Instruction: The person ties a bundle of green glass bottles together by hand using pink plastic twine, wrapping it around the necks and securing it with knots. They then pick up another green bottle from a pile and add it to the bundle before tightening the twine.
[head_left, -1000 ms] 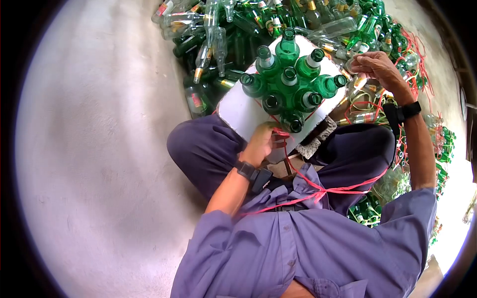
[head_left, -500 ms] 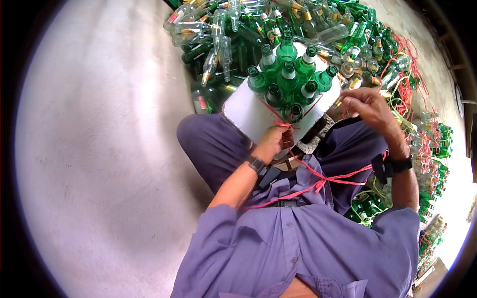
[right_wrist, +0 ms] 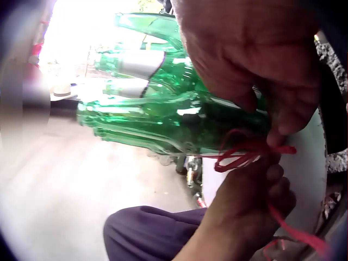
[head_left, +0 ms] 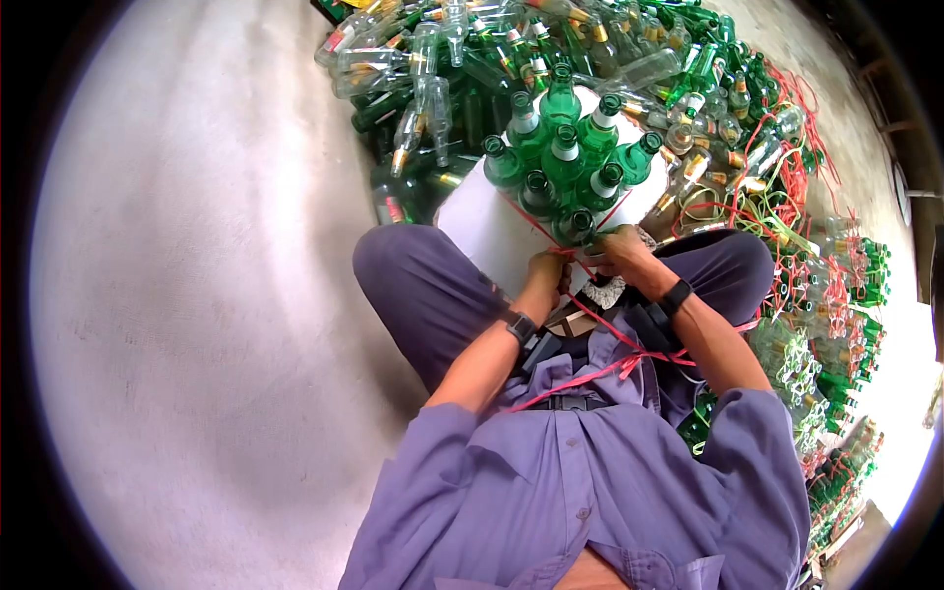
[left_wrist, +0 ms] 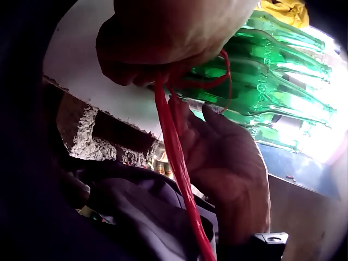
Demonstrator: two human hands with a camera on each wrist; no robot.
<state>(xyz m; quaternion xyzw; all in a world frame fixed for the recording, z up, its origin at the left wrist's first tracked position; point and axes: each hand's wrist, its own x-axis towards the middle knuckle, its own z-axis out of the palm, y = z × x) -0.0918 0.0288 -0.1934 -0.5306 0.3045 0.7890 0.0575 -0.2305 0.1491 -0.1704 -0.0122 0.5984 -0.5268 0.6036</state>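
A tight cluster of several green glass bottles (head_left: 563,162) stands upright on a white board (head_left: 470,228) in front of the person's lap. Red plastic string (head_left: 527,218) runs round the cluster low down, meeting at the near bottle. My left hand (head_left: 547,277) grips the string there, fingers curled, and a long strand (left_wrist: 175,155) hangs from it. Opposite, my right hand (head_left: 629,260) is beside the near bottle's base, its fingertips pinching at the string by a small red loop (right_wrist: 239,157), as the right wrist view shows. The hand partly hides these fingertips.
A big heap of loose green and clear bottles (head_left: 472,93) lies beyond the board. Tied bottle bundles (head_left: 846,324) and tangled red string (head_left: 801,103) are at the right. More red string (head_left: 629,366) lies across the lap. Pale floor (head_left: 197,295) spreads to the left.
My right hand has come in from the far right, down and leftward, to the string at the near bottle. The left hand stays there, gripping the string throughout.
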